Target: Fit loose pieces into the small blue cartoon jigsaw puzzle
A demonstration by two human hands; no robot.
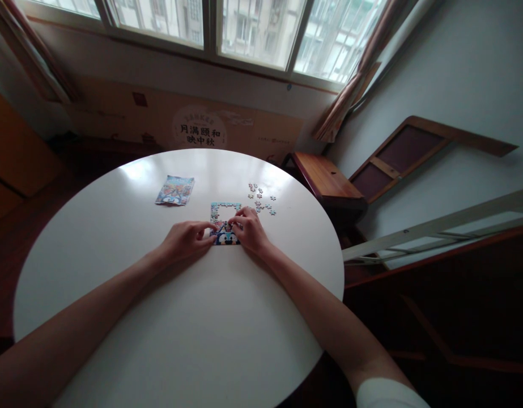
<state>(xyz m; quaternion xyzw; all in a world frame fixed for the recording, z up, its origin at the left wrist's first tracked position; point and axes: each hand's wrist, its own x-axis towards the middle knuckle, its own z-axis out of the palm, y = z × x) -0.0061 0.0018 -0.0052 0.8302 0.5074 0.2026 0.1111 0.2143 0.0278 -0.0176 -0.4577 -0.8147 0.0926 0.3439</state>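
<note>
A partly assembled jigsaw puzzle (226, 238) lies flat on the white round table (180, 328), with a white gap inside its upper part. At its left edge rests my left hand (188, 238), thumb and index finger apart and touching the border. My right hand (249, 229) is over the puzzle's right side, its thumb and fingertips pinched near the middle on what looks like a small puzzle piece, mostly hidden by the fingers. Several loose puzzle pieces (259, 195) are scattered just beyond my right hand.
A colourful printed packet (175, 190) lies to the far left of the puzzle. Behind the table stand a printed cardboard panel (244, 122) and a window. A wooden stool or bench (329, 175) is beyond the table's right edge, near a wooden frame (397, 153) against the wall.
</note>
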